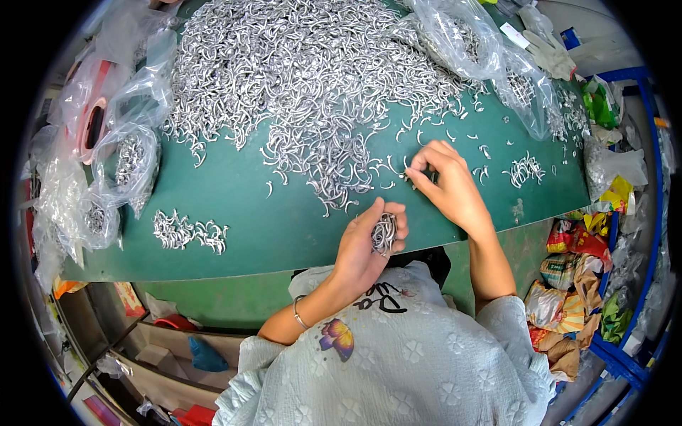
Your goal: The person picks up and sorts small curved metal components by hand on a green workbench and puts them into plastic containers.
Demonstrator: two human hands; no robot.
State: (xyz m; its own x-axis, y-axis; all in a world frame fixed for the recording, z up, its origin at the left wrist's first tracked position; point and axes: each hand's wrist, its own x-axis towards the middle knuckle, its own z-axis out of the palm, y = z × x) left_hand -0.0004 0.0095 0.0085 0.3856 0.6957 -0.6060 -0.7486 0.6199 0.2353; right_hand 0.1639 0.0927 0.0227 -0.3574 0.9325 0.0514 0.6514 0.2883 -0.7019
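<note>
My left hand (364,243) is cupped around a handful of small curved silver metal pieces (383,234), close to the table's near edge. Up and to the right, my right hand (449,183) has thumb and forefinger pinched together just over the green table (249,245). A small curved metal piece (406,162) shows at those fingertips, partly hidden by them. Beyond both hands spreads a large heap of the same curved pieces (284,71), with a tongue of them reaching toward my left hand.
Smaller piles lie at the left (188,232) and at the right (526,170). Clear plastic bags (135,153) holding metal pieces stand on the left, and another bag (462,42) lies at the back right. A blue rack (650,135) with packages stands beyond the right edge.
</note>
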